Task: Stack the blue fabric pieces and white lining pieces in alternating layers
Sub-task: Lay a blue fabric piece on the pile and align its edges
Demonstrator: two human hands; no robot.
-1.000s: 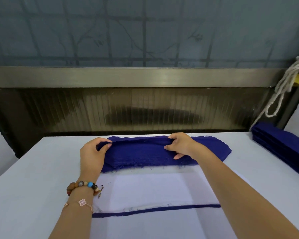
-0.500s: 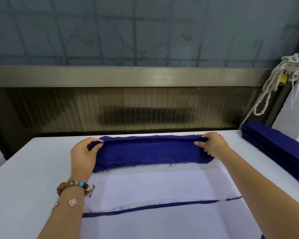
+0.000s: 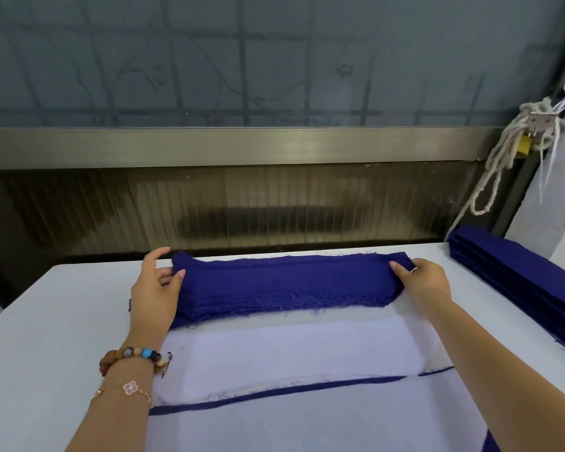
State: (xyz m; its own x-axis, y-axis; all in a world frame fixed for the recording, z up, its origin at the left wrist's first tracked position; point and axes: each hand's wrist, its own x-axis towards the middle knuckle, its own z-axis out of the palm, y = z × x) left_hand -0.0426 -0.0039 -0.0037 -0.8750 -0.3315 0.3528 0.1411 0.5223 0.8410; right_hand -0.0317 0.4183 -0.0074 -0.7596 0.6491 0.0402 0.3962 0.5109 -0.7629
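Note:
A long stack of blue fabric pieces [image 3: 284, 285] with frayed edges lies across the far part of the white table [image 3: 46, 337]. My left hand [image 3: 157, 288] grips the stack's left end, thumb on top and fingers curled behind. My right hand [image 3: 419, 282] grips the right end in the same way. In front of the stack lies a white lining piece [image 3: 294, 350], and a thin blue fabric edge [image 3: 274, 391] shows from under the white layers nearer to me.
A second pile of blue fabric pieces [image 3: 519, 282] lies along the table's right side. A knotted white rope [image 3: 506, 151] hangs at the right wall. A metal rail and a ribbed panel stand just behind the table's far edge.
My right hand has slid from the stack's middle out to its right end, and the stack now lies straighter between both hands. The left hand kept its hold.

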